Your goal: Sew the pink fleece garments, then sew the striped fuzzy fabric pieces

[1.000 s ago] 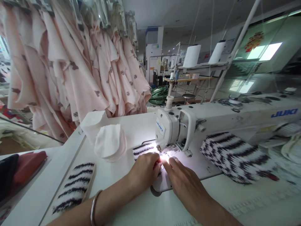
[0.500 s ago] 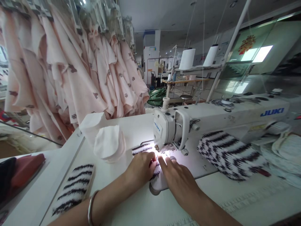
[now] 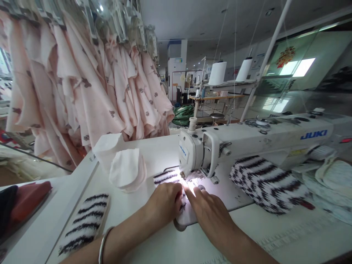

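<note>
A white Juki sewing machine stands on the white table, its lamp lighting the needle area. A small piece of black-and-white striped fleece lies under the presser foot. My left hand rests curled on this piece, pressing it down. My right hand lies beside it with fingers stretched flat toward the needle, touching the fabric's edge.
A stack of white round pads sits left of the machine. Another striped piece lies at the near left, and a pile of striped fleece under the machine arm. Pink garments hang at left. Thread cones stand behind.
Both hands have slid slightly left and toward me with the striped piece; the view has shifted a little. The hands' grip looks unchanged.
</note>
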A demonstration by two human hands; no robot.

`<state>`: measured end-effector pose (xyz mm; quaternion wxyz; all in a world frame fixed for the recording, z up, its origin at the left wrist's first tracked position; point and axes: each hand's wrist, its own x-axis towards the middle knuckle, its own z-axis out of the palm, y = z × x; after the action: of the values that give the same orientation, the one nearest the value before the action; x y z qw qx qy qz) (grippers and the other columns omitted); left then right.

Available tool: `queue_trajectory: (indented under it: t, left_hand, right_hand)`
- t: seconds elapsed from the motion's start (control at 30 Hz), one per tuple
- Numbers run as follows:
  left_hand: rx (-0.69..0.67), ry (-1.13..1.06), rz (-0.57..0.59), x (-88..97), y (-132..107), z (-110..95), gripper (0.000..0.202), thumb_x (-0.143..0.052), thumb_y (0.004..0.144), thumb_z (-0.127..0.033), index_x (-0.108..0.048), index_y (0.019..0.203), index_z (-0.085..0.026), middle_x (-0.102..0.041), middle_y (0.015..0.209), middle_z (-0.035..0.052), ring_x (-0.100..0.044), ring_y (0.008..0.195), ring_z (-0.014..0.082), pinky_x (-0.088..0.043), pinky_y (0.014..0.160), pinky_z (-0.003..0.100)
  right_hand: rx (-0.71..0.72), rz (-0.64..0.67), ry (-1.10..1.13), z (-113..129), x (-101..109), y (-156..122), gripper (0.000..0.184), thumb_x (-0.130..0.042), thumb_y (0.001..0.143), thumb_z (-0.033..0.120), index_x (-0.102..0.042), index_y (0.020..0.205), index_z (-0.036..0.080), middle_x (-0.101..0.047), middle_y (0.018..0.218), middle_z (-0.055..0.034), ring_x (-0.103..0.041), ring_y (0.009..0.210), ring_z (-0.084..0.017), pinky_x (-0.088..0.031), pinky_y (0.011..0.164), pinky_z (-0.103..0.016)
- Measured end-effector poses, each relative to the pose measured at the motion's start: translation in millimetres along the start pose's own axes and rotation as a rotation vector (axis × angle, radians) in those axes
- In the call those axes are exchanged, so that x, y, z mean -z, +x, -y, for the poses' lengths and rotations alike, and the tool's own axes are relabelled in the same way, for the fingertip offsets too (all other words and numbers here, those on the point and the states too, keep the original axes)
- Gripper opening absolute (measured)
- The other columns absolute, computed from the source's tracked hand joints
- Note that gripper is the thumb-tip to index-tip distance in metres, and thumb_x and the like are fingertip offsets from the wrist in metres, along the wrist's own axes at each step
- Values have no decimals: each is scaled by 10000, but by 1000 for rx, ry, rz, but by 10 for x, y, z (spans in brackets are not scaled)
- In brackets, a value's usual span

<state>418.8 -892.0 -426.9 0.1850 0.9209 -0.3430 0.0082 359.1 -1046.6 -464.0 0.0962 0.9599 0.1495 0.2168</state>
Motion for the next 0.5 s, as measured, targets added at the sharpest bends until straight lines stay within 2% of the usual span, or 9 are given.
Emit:
queue_trajectory:
  t: [0.23,0.37,0.5]
  left_hand:
    - [72,113,28,156,21,71,170,-452,721,-42,-475,602,-160,-517,534,4,-416,454,109,-222,456,237]
    - [102,146,21,180,64,119,176,-451,712,-43,-462,585,-165,-483,509,0,-403,447,114,-209,458,240]
    - [115,158,18,156,108,144,164,-447,724,-51,-500,614,-159,-532,544,18,-452,477,133,-222,473,248]
  right_hand:
    - [82,-42,-11,-17,58,-80,830,-472,612,-81,-282,1398,106,-536,852,-33,-559,732,-176,-519,628,-343]
    - [62,-58,-18,-33,63,-83,819,-464,628,-69,-274,1405,107,-513,799,-18,-545,664,-162,-512,584,-334]
    - [36,-50,-13,-45,26,-37,793,-455,631,-77,-310,1387,116,-517,787,-16,-557,656,-160,-508,584,-324]
